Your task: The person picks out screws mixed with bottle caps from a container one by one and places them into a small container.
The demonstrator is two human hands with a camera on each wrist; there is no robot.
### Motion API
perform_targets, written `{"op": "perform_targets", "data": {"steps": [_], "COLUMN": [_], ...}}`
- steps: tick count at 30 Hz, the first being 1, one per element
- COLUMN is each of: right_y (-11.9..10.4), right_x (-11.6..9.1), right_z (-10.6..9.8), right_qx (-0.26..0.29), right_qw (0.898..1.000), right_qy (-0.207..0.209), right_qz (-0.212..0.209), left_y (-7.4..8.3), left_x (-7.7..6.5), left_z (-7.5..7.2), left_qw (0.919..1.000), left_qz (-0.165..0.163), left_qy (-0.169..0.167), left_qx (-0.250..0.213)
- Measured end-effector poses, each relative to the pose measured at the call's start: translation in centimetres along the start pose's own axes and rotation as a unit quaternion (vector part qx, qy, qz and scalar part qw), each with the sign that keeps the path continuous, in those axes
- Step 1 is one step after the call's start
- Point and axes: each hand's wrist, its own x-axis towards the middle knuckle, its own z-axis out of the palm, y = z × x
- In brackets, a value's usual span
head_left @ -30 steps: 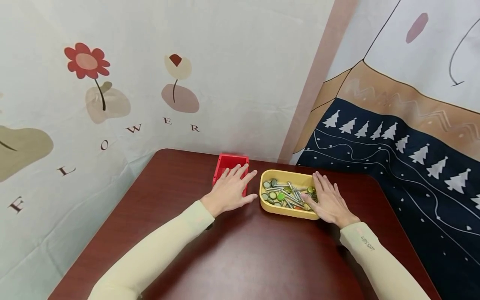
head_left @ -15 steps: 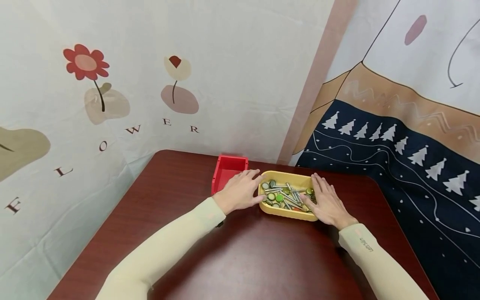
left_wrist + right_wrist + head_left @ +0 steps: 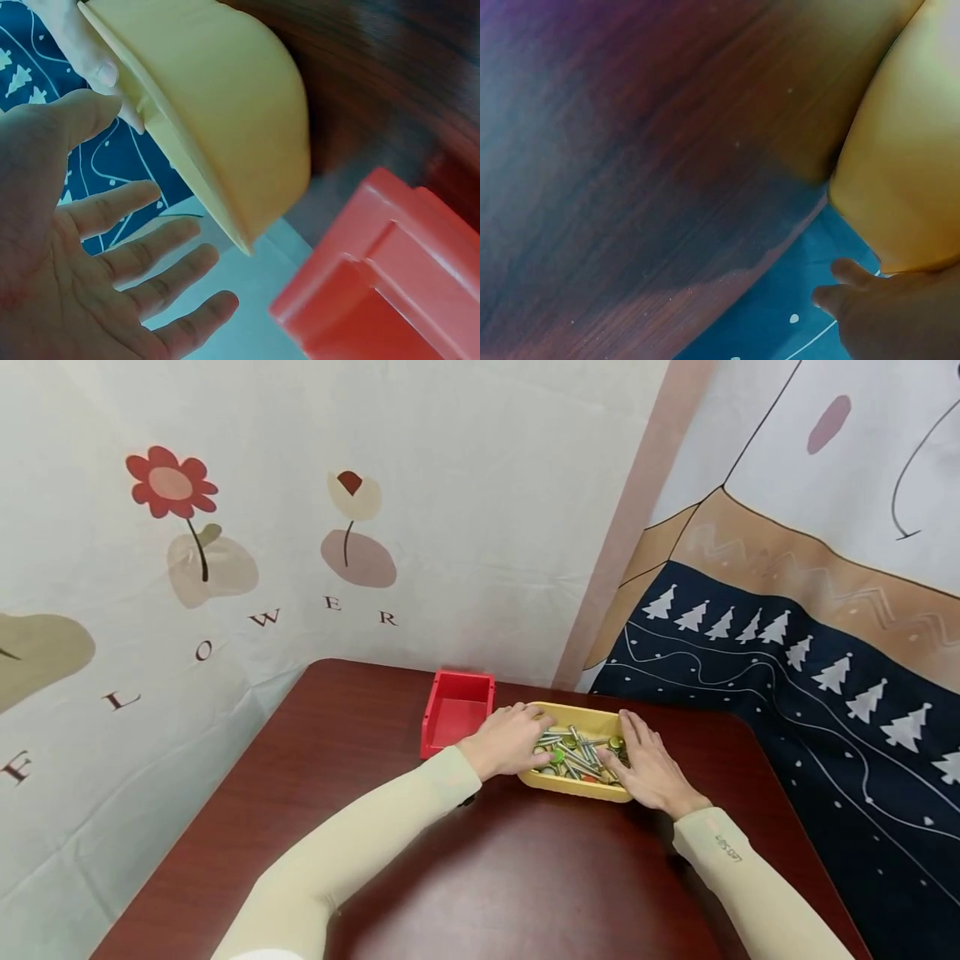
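Note:
A yellow oblong tub (image 3: 573,787) stands on the table, holding metal screws (image 3: 580,760) and round caps, one bright green (image 3: 558,755). My left hand (image 3: 504,742) reaches over the tub's left end, its fingertips overlapping the rim in the head view. In the left wrist view its fingers (image 3: 172,255) are spread and loosely bent, with nothing between them. At the tub's right end rests my right hand (image 3: 652,768), fingers straight along the rim and thumb over the inside. The right wrist view shows fingertips (image 3: 831,296) beside the tub's outer wall (image 3: 907,172).
A red open bin (image 3: 457,720) stands just left of the tub, near the table's back edge. The dark brown table (image 3: 555,877) stretches toward me. Behind it hangs a pale cloth (image 3: 480,527) with flowers and letters, and a navy one (image 3: 720,652) with white trees.
My left hand has moved right, from over the red bin to the tub's left end, its fingers bending. My right hand has stayed at the tub's right end.

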Motion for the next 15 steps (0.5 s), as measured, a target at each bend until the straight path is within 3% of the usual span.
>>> {"op": "perform_targets", "data": {"steps": [15], "right_y": [0.2], "right_x": [0.0], "right_z": [0.1], "right_qx": [0.021], "right_qw": [1.0], "right_qy": [0.0], "right_qz": [-0.013], "left_y": [3.4], "left_x": [4.6], "left_z": [-0.7], "left_qw": [0.9977], "left_qz": [0.043], "left_qy": [-0.053], "left_qx": [-0.004]}}
